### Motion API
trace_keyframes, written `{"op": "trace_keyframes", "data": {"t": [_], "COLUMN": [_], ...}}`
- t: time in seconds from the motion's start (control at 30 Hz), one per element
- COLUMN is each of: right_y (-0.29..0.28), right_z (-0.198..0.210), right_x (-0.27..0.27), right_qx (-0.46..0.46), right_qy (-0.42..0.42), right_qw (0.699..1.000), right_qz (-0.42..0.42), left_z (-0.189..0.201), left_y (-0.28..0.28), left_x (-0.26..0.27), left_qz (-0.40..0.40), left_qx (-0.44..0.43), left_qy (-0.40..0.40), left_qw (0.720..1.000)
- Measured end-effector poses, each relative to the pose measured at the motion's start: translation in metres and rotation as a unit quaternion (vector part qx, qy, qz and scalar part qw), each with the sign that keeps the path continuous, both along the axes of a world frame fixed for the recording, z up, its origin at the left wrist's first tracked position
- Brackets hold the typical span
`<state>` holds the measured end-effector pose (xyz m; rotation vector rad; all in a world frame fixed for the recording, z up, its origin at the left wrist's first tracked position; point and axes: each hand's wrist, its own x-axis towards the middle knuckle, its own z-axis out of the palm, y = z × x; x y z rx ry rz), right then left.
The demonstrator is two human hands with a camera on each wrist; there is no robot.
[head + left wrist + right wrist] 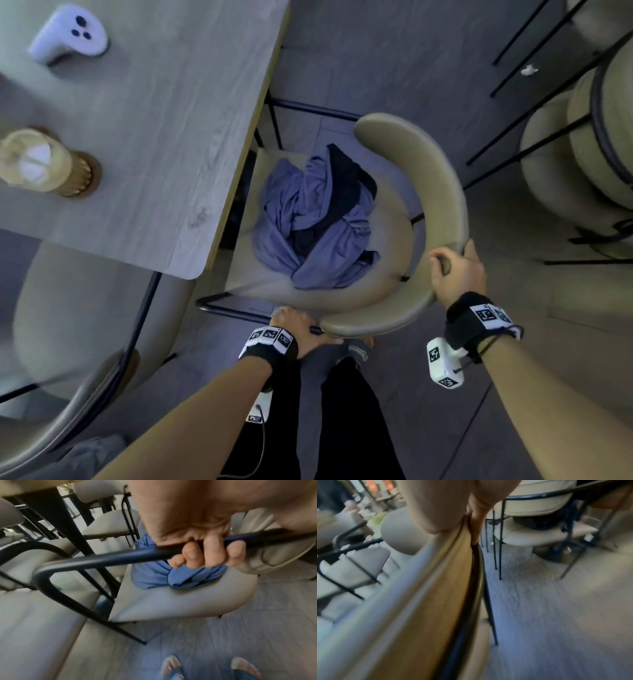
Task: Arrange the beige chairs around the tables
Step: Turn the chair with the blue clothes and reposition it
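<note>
A beige chair (442, 192) with a curved padded backrest and black metal frame stands at the corner of the grey wooden table (171, 137), its seat partly under the edge. A crumpled blue cloth (315, 219) lies on the seat. My left hand (294, 329) grips the black frame bar (106, 559) at the chair's near arm, fingers (212, 553) curled round it. My right hand (455, 270) grips the backrest's rim, thumb on the inside; in the right wrist view the backrest (423, 601) fills the frame with fingers (477, 520) behind it.
On the table lie a white controller (68, 34) and a ribbed glass cup (41, 164). Another beige chair (75, 325) stands at the lower left. More beige chairs (582, 144) stand at the right. My legs and feet (171, 668) are right behind the chair.
</note>
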<state>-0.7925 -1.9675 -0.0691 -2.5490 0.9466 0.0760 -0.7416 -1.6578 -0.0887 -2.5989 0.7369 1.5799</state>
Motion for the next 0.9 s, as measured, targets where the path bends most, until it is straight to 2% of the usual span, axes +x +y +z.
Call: {"op": "trace_keyframes", "data": {"t": [0.23, 0.4, 0.67, 0.8, 0.9], "right_y": [0.033, 0.034, 0.026, 0.017, 0.015], "right_z": [0.006, 0.009, 0.005, 0.005, 0.011], "right_x": [0.034, 0.060, 0.063, 0.062, 0.058], "right_qx": [-0.009, -0.009, -0.018, -0.024, -0.021], "right_qy": [-0.058, -0.048, -0.039, -0.032, 0.017], "right_qw": [0.998, 0.998, 0.998, 0.999, 0.999], "right_qz": [-0.029, -0.051, -0.044, -0.025, -0.022], "left_z": [-0.001, -0.003, -0.005, -0.011, -0.006], "left_y": [0.028, 0.024, 0.016, 0.021, 0.025], "left_x": [0.066, 0.098, 0.090, 0.078, 0.064], "left_qz": [-0.022, -0.017, -0.049, -0.029, -0.012], "left_qx": [-0.010, -0.017, -0.008, -0.056, -0.096], "left_qy": [-0.089, -0.075, -0.074, -0.060, -0.070], "left_qw": [0.996, 0.997, 0.996, 0.996, 0.993]}}
